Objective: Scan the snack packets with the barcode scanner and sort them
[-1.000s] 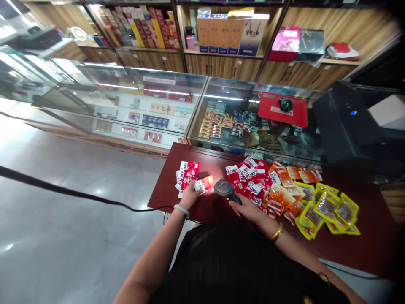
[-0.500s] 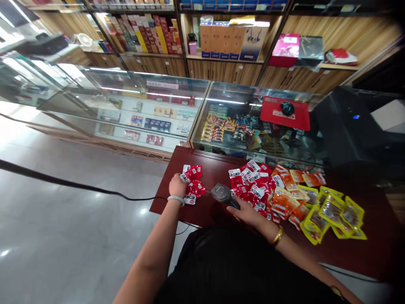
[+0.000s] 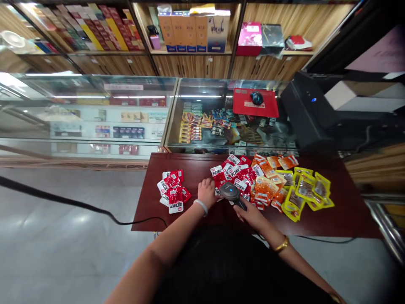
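Note:
My right hand (image 3: 251, 215) is closed round the handle of a dark grey barcode scanner (image 3: 230, 192), its head tilted over the front edge of a heap of red-and-white snack packets (image 3: 236, 171). Just left of that heap, my left hand (image 3: 207, 192) has its fingers loosely bent and apart, with no packet visible in it. A white bracelet circles its wrist. Farther left lies a smaller group of the same red packets (image 3: 173, 190). Orange snack packets (image 3: 265, 188) adjoin the red heap, and yellow-edged packets (image 3: 305, 188) lie beyond them on the right.
The packets lie on a dark red-brown table (image 3: 196, 162). Behind it stands a glass display counter (image 3: 202, 93) with a red mat (image 3: 242, 107) and a black mouse (image 3: 257, 98) on top. A black machine (image 3: 306, 114) stands at right. A black cable (image 3: 95, 210) crosses from the left.
My left hand has left the smaller red group and moved right to the larger heap. The scanner stays in my right hand, and its top now shows a blue light. The view has shifted right.

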A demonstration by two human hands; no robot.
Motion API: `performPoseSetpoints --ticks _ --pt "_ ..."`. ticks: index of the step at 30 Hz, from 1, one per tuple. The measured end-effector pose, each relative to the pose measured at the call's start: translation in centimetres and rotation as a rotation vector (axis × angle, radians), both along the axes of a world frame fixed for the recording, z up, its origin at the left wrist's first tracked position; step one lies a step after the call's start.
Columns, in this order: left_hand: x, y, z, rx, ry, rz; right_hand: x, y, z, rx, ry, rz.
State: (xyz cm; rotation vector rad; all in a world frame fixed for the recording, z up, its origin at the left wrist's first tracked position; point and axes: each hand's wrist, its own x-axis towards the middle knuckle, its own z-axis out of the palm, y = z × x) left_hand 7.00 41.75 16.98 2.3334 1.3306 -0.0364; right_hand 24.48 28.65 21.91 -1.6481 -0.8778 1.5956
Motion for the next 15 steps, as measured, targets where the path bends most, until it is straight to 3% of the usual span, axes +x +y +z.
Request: performPoseSetpoints --ticks 4,10,15 --pt "0.6 -0.6 -0.8 -0.056 0.026 0.006 1.3 -0.9 -0.1 -0.019 -0.028 -0.069" --pt "-2.6 0.2 -1.5 -0.390 -0.151 0.401 0.6 -0.3 0.0 -0.004 0.013 -0.024" --pt "-6.1 0.0 -0.5 -0.430 -0.244 0.534 -1.4 2.1 0.6 0.017 0.020 0.098"
